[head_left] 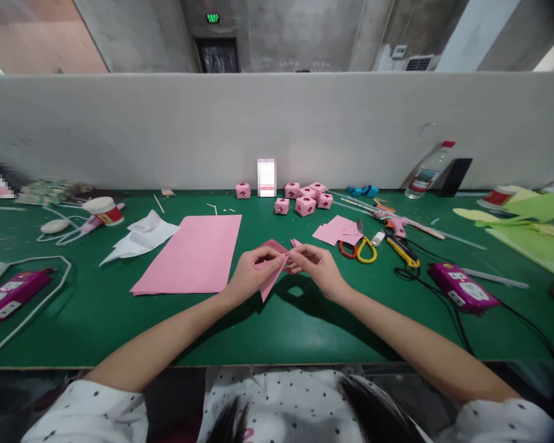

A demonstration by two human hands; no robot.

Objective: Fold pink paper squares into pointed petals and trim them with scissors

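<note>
Above the green table, my left hand [253,271] pinches a folded piece of pink paper [270,288], whose pointed end hangs below the fingers. My right hand [317,266] meets it from the other side, its fingers closed on the upper right part of the same paper. The exact folds are partly hidden behind the fingers. To the left lies a stack of large pink sheets [194,252]. Small pink paper squares [336,230] are spread beyond my right hand, beside scissors [366,250] with red and yellow handles. Several folded pink paper cubes [305,205] stand farther back.
A crumpled white tissue [141,237], a paper cup [104,211] and a purple power strip [16,295] are on the left. On the right are a yellow utility knife [403,252], a glue gun [397,224], another power strip [464,287] and a bottle [428,172].
</note>
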